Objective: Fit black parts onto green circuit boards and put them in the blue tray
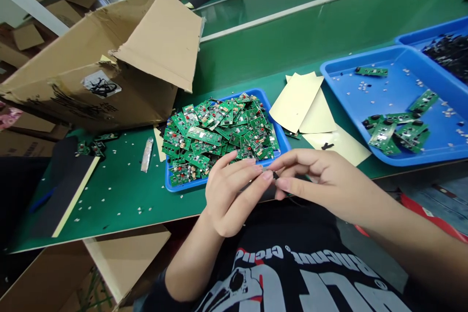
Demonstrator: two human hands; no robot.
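My left hand (230, 195) and my right hand (318, 180) meet at the table's front edge, fingertips pinched together on a small dark part (275, 175) that they mostly hide. Just beyond them a small blue tray (280, 131) is heaped with several green circuit boards (215, 136). To the right a large blue tray (398, 102) holds a looser cluster of green boards (398, 131) with black parts on them, and one board lies alone near its far wall.
An open cardboard box (109, 63) lies tipped on its side at the left. Yellow paper sheets (303, 102) lie between the trays. A second blue tray (435, 34) with black parts stands far right. A silver strip (146, 154) and white scraps dot the green table (117, 190).
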